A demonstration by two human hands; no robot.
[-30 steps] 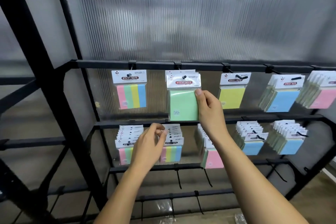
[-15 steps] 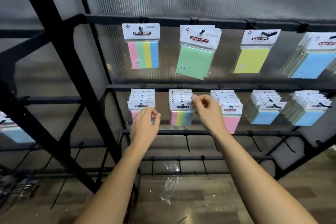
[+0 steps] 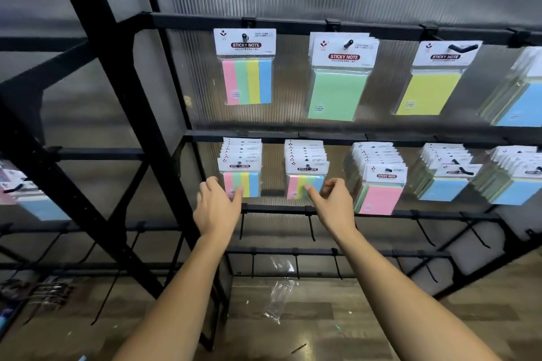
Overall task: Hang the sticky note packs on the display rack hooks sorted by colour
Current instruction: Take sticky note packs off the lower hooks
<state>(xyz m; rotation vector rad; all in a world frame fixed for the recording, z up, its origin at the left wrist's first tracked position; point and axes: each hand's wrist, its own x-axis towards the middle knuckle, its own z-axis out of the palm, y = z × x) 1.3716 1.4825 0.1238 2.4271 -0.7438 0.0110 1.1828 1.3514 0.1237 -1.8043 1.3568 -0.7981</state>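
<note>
The black display rack (image 3: pixel 381 29) has sticky note packs on its hooks. The upper row holds a multicolour pack (image 3: pixel 247 67), a green pack (image 3: pixel 337 94), a yellow pack (image 3: pixel 429 91) and a blue stack (image 3: pixel 520 99). On the lower row hang two multicolour stacks (image 3: pixel 245 164) (image 3: pixel 306 161), a pink stack (image 3: pixel 381 196) and two blue stacks (image 3: pixel 445 186) (image 3: pixel 516 189). My left hand (image 3: pixel 218 209) touches the bottom of the first multicolour stack with a fingertip, fingers apart. My right hand (image 3: pixel 335 206) has its forefinger and thumb at the lower right corner of the second multicolour stack.
Below the hands run two bars with bare black hooks (image 3: pixel 311 228). A clear plastic wrapper (image 3: pixel 278 297) lies on the wooden floor. A thick black diagonal frame post (image 3: pixel 96 114) stands to the left. More packs (image 3: pixel 41 208) hang behind it at the far left.
My right hand left the green pack on the upper row and came down to the lower row. Both hands slid from the header cards to the packs' bottom edges. The view tilted down.
</note>
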